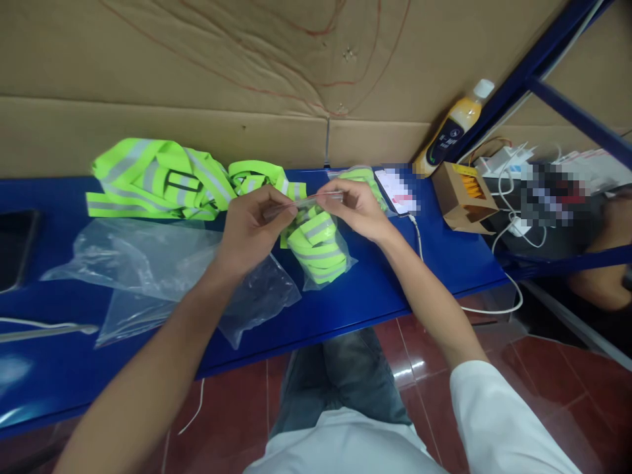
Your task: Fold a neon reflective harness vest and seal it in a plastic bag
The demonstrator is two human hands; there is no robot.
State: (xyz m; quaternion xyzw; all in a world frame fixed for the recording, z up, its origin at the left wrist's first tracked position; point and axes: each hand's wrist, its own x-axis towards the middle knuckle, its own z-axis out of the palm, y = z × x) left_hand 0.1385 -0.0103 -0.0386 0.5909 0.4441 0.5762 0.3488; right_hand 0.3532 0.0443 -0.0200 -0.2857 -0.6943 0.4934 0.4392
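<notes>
Both my hands pinch the top edge of a clear zip bag (322,257). Folded neon-yellow reflective straps with grey stripes fill it. My left hand (254,227) grips the left end of the bag's mouth, and my right hand (358,205) grips the right end. Behind my left hand lies a small bundle of reflective straps (259,174). Further left is a larger loose pile of reflective straps (158,178) with a black buckle. Beyond my right hand rests another bagged strap bundle (365,176), partly hidden.
Flat clear plastic bags (143,257) cover the blue table (365,296) at left, near a dark tablet-like device (17,247). At right are a phone (396,191) on a cable, a juice bottle (454,128) and a small cardboard box (461,197). Another person's arm (605,263) shows past the blue frame.
</notes>
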